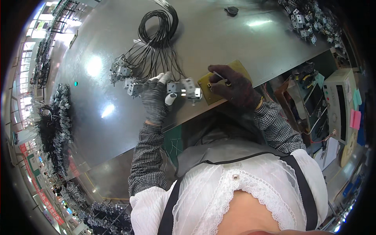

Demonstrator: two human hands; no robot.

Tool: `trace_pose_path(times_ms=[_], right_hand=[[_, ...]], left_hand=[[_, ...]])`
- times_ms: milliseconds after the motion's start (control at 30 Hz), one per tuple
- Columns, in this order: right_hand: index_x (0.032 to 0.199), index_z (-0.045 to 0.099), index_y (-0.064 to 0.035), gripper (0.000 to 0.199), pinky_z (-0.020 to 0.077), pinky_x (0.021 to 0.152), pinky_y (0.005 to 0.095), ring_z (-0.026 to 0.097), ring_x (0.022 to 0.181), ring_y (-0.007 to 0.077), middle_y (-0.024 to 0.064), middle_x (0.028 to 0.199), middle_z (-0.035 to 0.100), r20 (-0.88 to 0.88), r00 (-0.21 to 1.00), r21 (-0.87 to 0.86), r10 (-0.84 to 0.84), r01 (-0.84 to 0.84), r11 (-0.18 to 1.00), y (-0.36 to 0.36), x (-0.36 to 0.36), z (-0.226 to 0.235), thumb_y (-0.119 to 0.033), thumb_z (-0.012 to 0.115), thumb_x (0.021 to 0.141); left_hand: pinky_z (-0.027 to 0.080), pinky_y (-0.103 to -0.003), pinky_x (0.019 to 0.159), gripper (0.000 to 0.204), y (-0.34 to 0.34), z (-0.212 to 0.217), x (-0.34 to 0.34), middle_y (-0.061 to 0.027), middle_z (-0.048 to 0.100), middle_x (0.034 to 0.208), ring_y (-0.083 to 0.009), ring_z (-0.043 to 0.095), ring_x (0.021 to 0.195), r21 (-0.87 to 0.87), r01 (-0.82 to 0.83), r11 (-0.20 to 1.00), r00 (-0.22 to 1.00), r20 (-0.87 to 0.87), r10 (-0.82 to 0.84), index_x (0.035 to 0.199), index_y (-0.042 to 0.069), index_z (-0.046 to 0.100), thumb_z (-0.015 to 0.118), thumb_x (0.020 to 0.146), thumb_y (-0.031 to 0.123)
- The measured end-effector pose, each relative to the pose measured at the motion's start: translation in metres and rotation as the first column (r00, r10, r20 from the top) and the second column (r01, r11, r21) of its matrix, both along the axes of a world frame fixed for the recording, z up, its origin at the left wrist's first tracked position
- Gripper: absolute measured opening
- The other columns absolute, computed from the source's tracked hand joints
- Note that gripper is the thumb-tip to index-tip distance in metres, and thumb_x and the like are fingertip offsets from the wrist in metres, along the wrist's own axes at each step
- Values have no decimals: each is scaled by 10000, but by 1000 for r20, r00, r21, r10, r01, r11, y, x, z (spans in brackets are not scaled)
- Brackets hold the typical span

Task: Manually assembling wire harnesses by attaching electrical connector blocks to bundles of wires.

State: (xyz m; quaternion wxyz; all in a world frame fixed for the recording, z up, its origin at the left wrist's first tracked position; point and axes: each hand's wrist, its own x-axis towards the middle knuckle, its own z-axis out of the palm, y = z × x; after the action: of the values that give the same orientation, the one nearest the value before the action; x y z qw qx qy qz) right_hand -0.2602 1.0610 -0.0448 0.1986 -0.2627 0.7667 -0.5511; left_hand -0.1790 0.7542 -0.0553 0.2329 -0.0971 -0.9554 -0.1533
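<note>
two gloved hands work over one grey metal tabletop (129, 117), near its front edge. the left hand (154, 100), in a grey glove with white tips, has its fingers clamped on a silver metal housing (172, 88). the right hand (237, 88), in a dark maroon glove, has its fingers bent closed around one slim metal tool (218, 75).

one coil of black cables (158, 29) lies toward the far edge, its strands fanning to the silver housings: at least four in a cluster (122, 72) left of the left hand, and a few more to its right; overlap prevents an exact count. the left hand hides some of them.

one yellow plate (239, 69) lies by the front edge, partly covered by the right hand. one small dark object (231, 11) rests near the far edge. one heap of housings (307, 19), too tangled to count, fills the far right corner. beyond the front edge, to the right, stands one beige instrument box (340, 105).
</note>
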Motion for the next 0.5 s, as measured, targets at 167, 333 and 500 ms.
trace_pose_path(times_ms=[167, 333, 500], right_hand=[[1438, 601, -59, 597, 587, 969, 433, 737, 1130, 288, 169, 1200, 741, -204, 979, 127, -28, 55, 990, -38, 16, 19, -240, 809, 909], [1354, 654, -71, 474, 613, 905, 439, 762, 994, 340, 196, 1174, 735, -315, 940, 85, -131, 165, 983, -22, -9, 0, -227, 768, 922], [1371, 648, -71, 434, 611, 922, 440, 751, 1039, 331, 186, 1189, 732, -233, 955, 191, -185, 232, 954, 26, -36, -12, -185, 695, 955]], left_hand=[[509, -507, 957, 643, 34, 0, 1, -172, 688, 1122, -374, 654, 1082, 287, -6, 958, 986, 159, -41, 1411, 98, 654, 837, 834, 315], [581, -375, 944, 604, 18, 7, 3, -122, 699, 1228, -226, 691, 1082, 299, 42, 953, 951, 282, -130, 1428, 48, 625, 848, 868, 51], [568, -416, 943, 407, -8, 11, 16, -120, 740, 1103, -288, 687, 928, 761, -250, 599, 925, 370, -83, 1316, 76, 707, 781, 916, 76]])
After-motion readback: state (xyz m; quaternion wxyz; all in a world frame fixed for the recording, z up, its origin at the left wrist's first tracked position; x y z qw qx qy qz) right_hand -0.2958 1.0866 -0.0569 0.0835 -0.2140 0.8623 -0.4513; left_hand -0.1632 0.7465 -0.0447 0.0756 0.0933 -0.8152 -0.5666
